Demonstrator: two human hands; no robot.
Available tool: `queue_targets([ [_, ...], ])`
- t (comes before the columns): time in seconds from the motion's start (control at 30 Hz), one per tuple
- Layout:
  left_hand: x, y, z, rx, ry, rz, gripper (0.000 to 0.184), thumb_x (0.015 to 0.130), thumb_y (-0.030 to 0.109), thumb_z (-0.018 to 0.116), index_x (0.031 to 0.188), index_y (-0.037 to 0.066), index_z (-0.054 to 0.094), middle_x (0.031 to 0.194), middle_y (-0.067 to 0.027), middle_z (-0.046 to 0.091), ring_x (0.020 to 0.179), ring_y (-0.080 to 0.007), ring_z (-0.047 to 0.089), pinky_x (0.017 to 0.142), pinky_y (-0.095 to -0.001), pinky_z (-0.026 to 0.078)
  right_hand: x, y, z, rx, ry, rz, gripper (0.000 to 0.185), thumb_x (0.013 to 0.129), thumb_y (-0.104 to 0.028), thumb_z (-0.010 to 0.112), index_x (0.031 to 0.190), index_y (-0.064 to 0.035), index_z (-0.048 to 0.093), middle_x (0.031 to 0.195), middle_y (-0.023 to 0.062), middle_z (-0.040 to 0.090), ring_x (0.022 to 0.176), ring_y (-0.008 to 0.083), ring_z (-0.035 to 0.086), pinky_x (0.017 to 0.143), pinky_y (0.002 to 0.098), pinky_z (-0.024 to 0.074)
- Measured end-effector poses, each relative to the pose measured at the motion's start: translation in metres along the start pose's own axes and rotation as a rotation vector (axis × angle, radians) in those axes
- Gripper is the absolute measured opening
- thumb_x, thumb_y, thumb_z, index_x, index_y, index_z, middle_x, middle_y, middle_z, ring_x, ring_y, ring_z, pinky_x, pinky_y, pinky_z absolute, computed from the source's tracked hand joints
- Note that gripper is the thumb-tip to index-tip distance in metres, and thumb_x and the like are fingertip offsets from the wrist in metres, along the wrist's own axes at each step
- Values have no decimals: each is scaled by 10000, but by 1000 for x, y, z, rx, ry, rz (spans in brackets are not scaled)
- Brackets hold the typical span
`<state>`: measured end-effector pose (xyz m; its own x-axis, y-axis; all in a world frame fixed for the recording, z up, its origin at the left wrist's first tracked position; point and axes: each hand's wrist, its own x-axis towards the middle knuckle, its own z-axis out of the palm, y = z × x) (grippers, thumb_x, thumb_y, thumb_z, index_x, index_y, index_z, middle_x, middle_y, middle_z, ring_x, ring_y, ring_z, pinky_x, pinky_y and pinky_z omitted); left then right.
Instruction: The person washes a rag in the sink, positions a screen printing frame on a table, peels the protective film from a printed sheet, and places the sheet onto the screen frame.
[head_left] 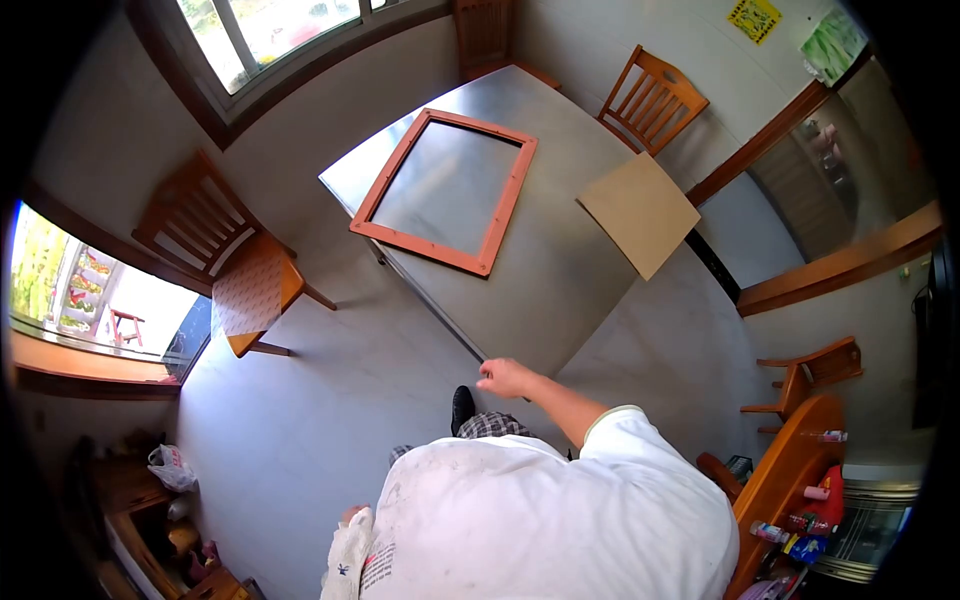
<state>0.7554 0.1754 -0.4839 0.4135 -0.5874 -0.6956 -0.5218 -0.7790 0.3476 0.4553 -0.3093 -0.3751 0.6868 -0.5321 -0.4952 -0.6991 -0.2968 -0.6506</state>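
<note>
My right hand [505, 378] is in front of me, over the near corner of the metal-topped table [540, 300]. Its fingers are curled in, and whatever they may hold is hidden. Only a sliver of my left hand [354, 512] shows, low at my side above a bunched white cloth or sleeve [348, 550]; its fingers are out of sight. Lying on the table is an orange-red rectangular frame [505, 215] with small dark spots along its bars. A flat brown board [642, 214] rests at the table's right edge, its far part overhanging.
Wooden chairs stand at the left [255, 280], behind the table [655, 95] and at the right [815, 372]. A white plastic bag [172, 468] is by a wooden cabinet at lower left. Bottles and packets cover a wooden surface [790, 470] at lower right.
</note>
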Motion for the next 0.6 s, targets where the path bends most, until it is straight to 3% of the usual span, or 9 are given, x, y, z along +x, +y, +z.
queue_targets([
  [0.07, 44, 6, -29, -103, 46, -62, 365, 786, 311, 623, 1069, 81, 612, 845, -78, 619, 766, -235, 592, 670, -410, 494, 20, -17, -40, 54, 86, 49, 427, 770, -322, 647, 1074, -25, 607, 968, 151, 649, 907, 292, 620, 810, 363, 488],
  [0.13, 38, 139, -119, -683, 136, -515, 430, 782, 302, 619, 1133, 59, 570, 879, -77, 599, 789, -220, 577, 637, -412, 494, 36, -18, -64, 80, 192, 107, 430, 768, -315, 651, 1080, -23, 605, 929, 132, 657, 865, 269, 629, 785, 346, 495],
  [0.3, 150, 190, -208, -749, 105, -312, 467, 785, 298, 623, 1151, 18, 550, 949, -99, 597, 800, -209, 581, 608, -368, 504, 65, 1, -89, 166, 382, 324, 443, 765, -311, 659, 1078, -2, 603, 908, 128, 657, 839, 238, 632, 775, 337, 495],
  [0.4, 235, 221, -255, -693, 29, -193, 433, 781, 270, 634, 1129, 22, 566, 933, -95, 602, 784, -204, 585, 612, -360, 507, 71, 4, -80, 302, 477, 427, 424, 779, -277, 664, 1084, 10, 595, 880, 110, 652, 781, 197, 628, 696, 327, 513],
  [0.43, 255, 238, -274, -660, 6, -154, 419, 780, 267, 638, 1115, 22, 574, 920, -88, 604, 774, -194, 584, 606, -351, 505, 80, 20, -67, 411, 504, 454, 399, 802, -231, 662, 1097, 24, 580, 856, 93, 639, 709, 149, 608, 589, 287, 516],
  [0.6, 336, 335, -356, -524, -85, 71, 383, 775, 243, 649, 1083, 22, 593, 845, -51, 610, 719, -147, 574, 570, -310, 489, 88, -26, -64, 771, 596, 684, 382, 833, -190, 643, 1127, 36, 551, 874, 90, 627, 651, 116, 584, 523, 243, 504],
])
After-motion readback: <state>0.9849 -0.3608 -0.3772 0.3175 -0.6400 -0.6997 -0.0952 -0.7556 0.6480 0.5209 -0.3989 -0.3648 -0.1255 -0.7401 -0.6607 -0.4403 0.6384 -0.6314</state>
